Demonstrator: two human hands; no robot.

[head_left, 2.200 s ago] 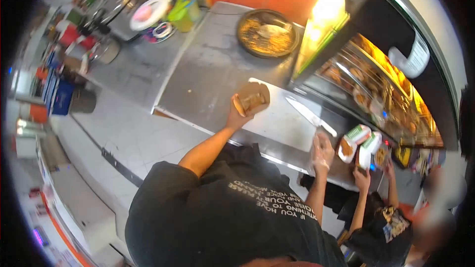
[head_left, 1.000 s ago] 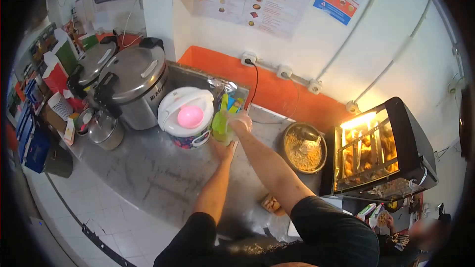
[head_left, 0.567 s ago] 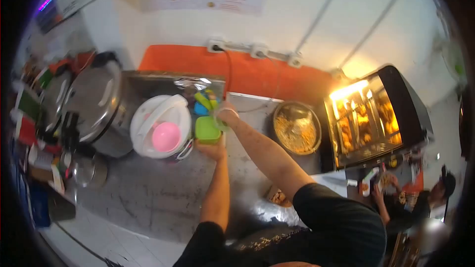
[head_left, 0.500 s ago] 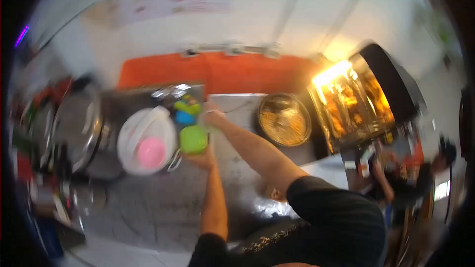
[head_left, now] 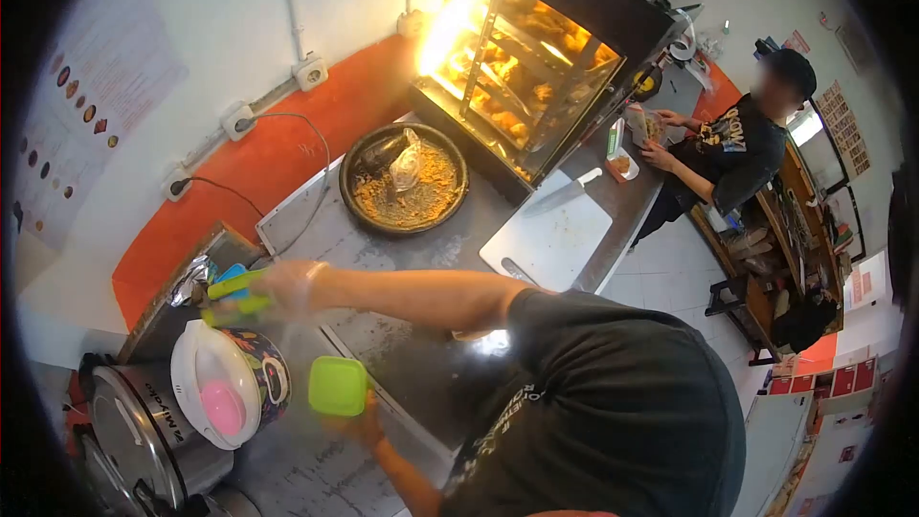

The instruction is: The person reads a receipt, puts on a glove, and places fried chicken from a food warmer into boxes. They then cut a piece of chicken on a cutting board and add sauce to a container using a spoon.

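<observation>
My left hand (head_left: pixel 362 424) is closed around a square light-green container (head_left: pixel 338 386), held over the metal counter with its flat green top facing up. Stretched out to the left, my right hand (head_left: pixel 290 287) wears a clear plastic glove and is smeared by motion. Its fingers overlap bright green pieces (head_left: pixel 237 299) beside a blue item (head_left: pixel 230 276); I cannot tell whether they grip them. Just below these stands a patterned rice cooker (head_left: pixel 263 364) with a white lid (head_left: pixel 198 364) and a pink bowl (head_left: pixel 222 409) on it.
A big steel pot (head_left: pixel 144 431) is at lower left. A stone mortar (head_left: pixel 405 177) holds orange crumbs and a plastic bag. A lit display case (head_left: pixel 536 57) stands behind a white cutting board (head_left: pixel 546 235) with a knife (head_left: pixel 565 193). Another person (head_left: pixel 737 144) handles a package at right.
The view has swung to the right, bringing the display case and the other person further in. My right hand has moved left onto the green pieces; my left still holds the green container.
</observation>
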